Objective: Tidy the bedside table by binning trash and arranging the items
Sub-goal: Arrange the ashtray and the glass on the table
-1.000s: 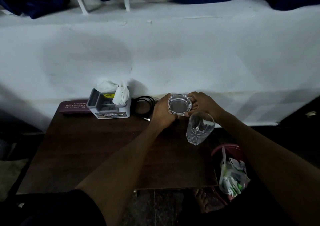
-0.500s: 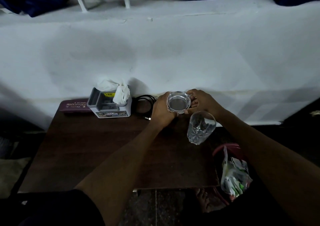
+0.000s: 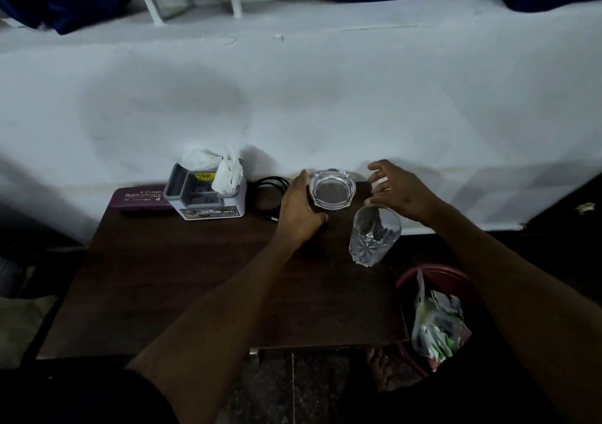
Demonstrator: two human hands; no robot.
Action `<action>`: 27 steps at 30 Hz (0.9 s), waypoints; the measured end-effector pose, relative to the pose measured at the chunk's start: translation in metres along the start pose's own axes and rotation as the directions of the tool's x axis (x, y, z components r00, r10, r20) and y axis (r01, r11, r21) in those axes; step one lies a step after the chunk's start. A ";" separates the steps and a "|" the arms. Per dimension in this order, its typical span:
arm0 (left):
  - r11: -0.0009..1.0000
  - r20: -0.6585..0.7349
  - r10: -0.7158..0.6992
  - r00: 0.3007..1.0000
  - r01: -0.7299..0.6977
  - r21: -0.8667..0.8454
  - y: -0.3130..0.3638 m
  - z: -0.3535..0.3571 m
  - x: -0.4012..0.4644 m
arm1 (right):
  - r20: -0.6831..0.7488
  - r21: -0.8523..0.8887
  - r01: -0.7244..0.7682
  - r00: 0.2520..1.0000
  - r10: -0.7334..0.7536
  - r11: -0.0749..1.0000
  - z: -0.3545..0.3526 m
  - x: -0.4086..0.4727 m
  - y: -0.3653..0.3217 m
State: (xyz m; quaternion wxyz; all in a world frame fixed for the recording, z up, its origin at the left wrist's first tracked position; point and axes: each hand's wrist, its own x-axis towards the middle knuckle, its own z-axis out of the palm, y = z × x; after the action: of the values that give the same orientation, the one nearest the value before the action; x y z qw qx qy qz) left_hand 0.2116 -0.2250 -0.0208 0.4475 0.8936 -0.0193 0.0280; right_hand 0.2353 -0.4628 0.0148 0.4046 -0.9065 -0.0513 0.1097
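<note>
A clear glass ashtray [image 3: 332,189] rests at the back of the dark wooden bedside table [image 3: 182,280], close to the white wall. My left hand [image 3: 301,207] curls around its left side and touches it. My right hand [image 3: 402,189] hovers just right of the ashtray with fingers spread, apart from it and holding nothing. A cut-glass tumbler [image 3: 374,234] stands upright near the table's right edge, under my right wrist. A red bin [image 3: 433,275] with a plastic bag of trash [image 3: 438,324] sits on the floor to the right.
A grey organiser box [image 3: 205,195] stuffed with white tissues [image 3: 224,169] stands at the back left. A maroon spectacle case [image 3: 140,197] lies beside it, and a coiled black cable [image 3: 268,192] lies behind my left hand. A bare foot [image 3: 382,368] shows below the table.
My right hand has let go of the ashtray and drawn off to the right with fingers spread. The left hand stays on it. The ashtray now sits down on the table.
</note>
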 end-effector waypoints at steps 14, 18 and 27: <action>0.986 0.092 0.136 0.986 -0.126 -0.108 0.032 0.023 -0.112 | 0.084 0.093 -0.042 0.996 0.034 0.995 0.022 -0.127 -0.010; 0.945 0.029 0.124 0.992 -0.110 -0.307 0.053 0.018 -0.114 | -0.072 0.102 0.022 0.997 -0.015 0.995 0.041 -0.130 -0.013; 0.936 0.060 0.025 0.998 -0.002 -0.353 0.046 0.001 -0.090 | -0.179 0.181 0.031 0.984 0.002 0.983 0.063 -0.117 -0.033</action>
State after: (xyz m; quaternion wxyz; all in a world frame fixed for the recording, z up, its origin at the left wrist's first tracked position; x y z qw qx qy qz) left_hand 0.1187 -0.2525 0.0087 0.5994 0.7992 -0.0446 -0.0013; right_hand 0.1067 -0.4168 0.0171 0.4899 -0.8712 -0.0111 0.0293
